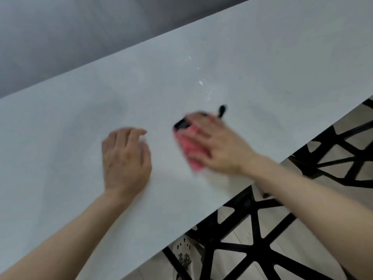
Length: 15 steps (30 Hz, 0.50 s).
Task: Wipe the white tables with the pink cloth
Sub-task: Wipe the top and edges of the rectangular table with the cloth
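A long white table (pixel 60 128) runs diagonally across the view. My right hand (pixel 222 146) lies flat on a pink cloth (pixel 191 153) and presses it onto the tabletop near the front edge; hand and cloth are motion-blurred. A black object (pixel 181 124) shows at my fingertips, with a black end (pixel 222 109) sticking out beyond the hand; what it is cannot be told. To the left of the cloth, my left hand (pixel 125 158) rests on the table with its fingers loosely bent, holding nothing.
White specks (pixel 200 82) dot the tabletop beyond the cloth. Black chairs with open lattice backs (pixel 252 239) (pixel 343 156) stand along the table's near edge, over a light floor. A grey surface (pixel 80 37) lies past the far edge.
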Tool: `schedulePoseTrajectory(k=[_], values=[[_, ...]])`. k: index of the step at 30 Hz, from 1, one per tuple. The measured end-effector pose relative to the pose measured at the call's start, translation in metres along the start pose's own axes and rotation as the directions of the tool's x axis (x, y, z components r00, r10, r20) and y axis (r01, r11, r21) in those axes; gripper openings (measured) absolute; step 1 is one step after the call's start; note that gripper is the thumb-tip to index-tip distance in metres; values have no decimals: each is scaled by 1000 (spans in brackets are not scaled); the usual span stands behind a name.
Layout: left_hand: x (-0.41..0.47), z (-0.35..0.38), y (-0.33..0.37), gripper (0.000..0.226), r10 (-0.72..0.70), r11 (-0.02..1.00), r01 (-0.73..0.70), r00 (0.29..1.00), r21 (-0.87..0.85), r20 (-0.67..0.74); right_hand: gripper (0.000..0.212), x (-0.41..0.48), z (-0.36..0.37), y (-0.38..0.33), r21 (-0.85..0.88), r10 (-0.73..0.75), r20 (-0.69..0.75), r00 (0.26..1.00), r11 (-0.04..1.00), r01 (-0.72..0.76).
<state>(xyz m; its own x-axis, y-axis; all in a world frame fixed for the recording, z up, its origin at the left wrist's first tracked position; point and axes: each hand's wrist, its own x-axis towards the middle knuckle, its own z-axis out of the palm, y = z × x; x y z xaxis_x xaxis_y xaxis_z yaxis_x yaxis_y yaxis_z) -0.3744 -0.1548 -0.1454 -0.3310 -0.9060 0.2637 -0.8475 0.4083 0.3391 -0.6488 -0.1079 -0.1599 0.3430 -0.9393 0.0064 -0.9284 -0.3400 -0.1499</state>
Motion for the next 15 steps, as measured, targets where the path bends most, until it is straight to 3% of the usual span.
schedulePoseTrajectory(k=[2,4,5,6,7,9,11,13,15], values=[[41,17,7,34,49,999,-49,999,17,-8,79,21,-18,72,29,356,-93,930,935,-354],[75,34,13,40,70,996,-71,997,51,7,90,30,-34,126,9,657,-6,754,754,-657],[87,41,15,42,60,995,-61,998,76,17,90,33,-35,134,3,722,-6,692,692,-722],[96,47,17,43,39,994,-41,999,99,26,87,37,-30,132,-15,733,-30,679,679,-734],[100,52,18,44,17,993,-21,999,118,35,84,38,-26,117,-30,701,-68,710,710,-704],[101,56,19,42,4,989,-12,998,146,57,75,30,-18,62,-27,503,-149,851,859,-512],[99,55,19,42,5,987,-17,997,158,78,68,9,-7,-9,-32,215,-56,975,976,-217],[99,52,21,42,1,986,-15,996,165,87,68,-9,-7,-44,6,-14,38,999,1000,14],[100,52,23,43,-2,986,-12,996,167,85,70,0,-12,-6,33,-100,41,994,995,98]])
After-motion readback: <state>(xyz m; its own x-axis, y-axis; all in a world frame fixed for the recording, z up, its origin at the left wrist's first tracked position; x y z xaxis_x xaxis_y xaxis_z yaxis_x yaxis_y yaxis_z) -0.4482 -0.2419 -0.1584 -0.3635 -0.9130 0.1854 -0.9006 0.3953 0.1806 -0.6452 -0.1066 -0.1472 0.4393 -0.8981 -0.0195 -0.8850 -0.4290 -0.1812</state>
